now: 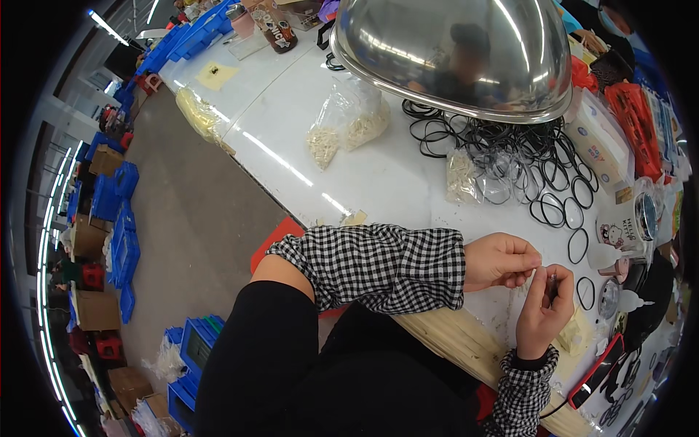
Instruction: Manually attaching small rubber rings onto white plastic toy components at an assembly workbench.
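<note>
My left hand (501,262) and my right hand (545,312) meet over the near right part of the white table, fingertips almost touching. The left thumb and forefinger are pinched together on something too small to make out. My right hand is also closed in a pinch, and a small dark, shiny piece (553,285) shows between its fingers; its kind is unclear. Checked sleeves cover both forearms. Just beyond the hands lie many thin black rings (561,171), some loose and some heaped under a large shiny metal bowl (451,62). One black ring (585,293) lies right beside my right hand.
Clear bags of small cream pieces (368,125) lie mid-table, with a smaller bag (462,176) among the rings. At right stand a tissue pack (598,142), a white cup (616,224), squeeze bottles (632,300) and a red-edged phone (597,373). Blue crates (125,240) line the floor.
</note>
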{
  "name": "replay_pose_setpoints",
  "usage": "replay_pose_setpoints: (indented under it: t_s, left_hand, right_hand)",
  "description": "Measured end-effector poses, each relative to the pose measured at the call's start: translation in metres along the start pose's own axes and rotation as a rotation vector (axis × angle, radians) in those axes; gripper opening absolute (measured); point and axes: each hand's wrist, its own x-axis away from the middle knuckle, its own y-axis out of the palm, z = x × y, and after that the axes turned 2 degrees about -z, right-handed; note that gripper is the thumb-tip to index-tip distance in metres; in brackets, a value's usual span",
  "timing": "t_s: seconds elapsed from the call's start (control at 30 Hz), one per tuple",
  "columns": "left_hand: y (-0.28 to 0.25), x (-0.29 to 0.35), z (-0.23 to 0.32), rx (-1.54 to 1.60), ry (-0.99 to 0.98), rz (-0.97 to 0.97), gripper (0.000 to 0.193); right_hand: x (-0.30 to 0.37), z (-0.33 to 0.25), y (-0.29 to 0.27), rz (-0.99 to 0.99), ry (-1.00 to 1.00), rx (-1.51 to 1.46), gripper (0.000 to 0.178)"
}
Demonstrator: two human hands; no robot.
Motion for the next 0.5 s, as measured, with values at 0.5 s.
replay_pose_setpoints:
  t_s: [0.5]
  left_hand:
    - [0.003,0.002,0.016,0.128,-0.061,-0.036,0.030]
  right_hand:
    - [-0.012,-0.003,-0.015,-0.146,-0.090,0.231,0.017]
